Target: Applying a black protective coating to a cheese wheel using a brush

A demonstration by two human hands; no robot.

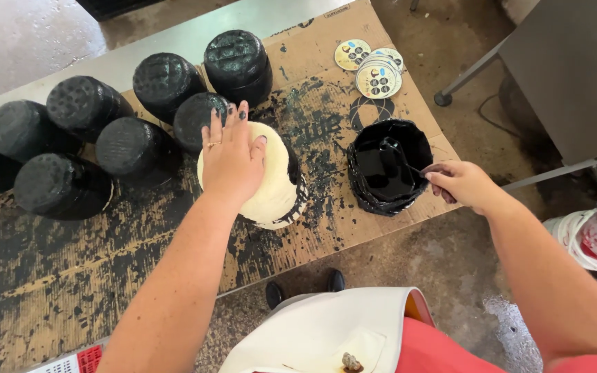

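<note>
A workshop is suggested: a paint-spattered cardboard sheet [139, 262] is laid over a metal table [174, 45], black-coated pots [84, 103] are ranged on it, and a stained concrete floor [409, 255] is seen beneath.

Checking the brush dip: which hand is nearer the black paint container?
Right. The right hand is at the black paint container's rim holding a brush; the left hand rests on the cream pot.

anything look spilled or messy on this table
Yes. Black paint is splattered over the cardboard sheet around the paint tub, whose rim is crusted and crumpled. Drips streak the cream pot under the left hand.
</note>
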